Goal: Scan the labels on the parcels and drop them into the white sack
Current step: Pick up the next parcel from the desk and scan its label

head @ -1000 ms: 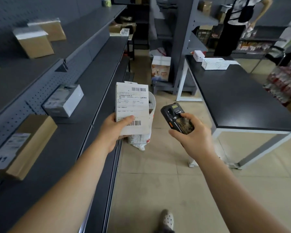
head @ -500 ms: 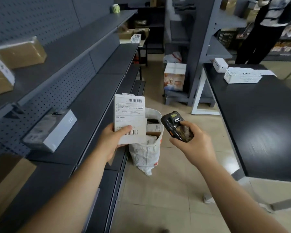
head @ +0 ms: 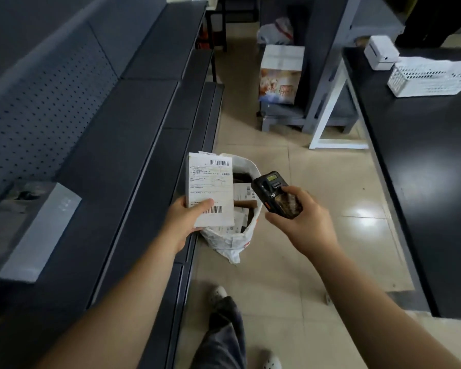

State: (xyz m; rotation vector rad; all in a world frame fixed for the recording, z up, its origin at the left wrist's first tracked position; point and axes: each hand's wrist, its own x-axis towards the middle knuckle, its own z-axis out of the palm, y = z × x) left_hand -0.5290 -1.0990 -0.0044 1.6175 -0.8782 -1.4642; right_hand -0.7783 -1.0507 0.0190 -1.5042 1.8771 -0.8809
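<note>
At centre frame, a labelled parcel [head: 210, 190] is being gripped by the left hand [head: 186, 219], a scanner [head: 277, 194] by the right hand [head: 301, 222]. Beyond, the white sack [head: 236, 235] is slumping; its narrow mouth is risking a missed drop.

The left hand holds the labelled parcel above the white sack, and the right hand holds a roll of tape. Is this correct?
Not quite. In the head view the right hand holds a handheld scanner, not tape. The left hand does hold the labelled parcel above the white sack.
</note>
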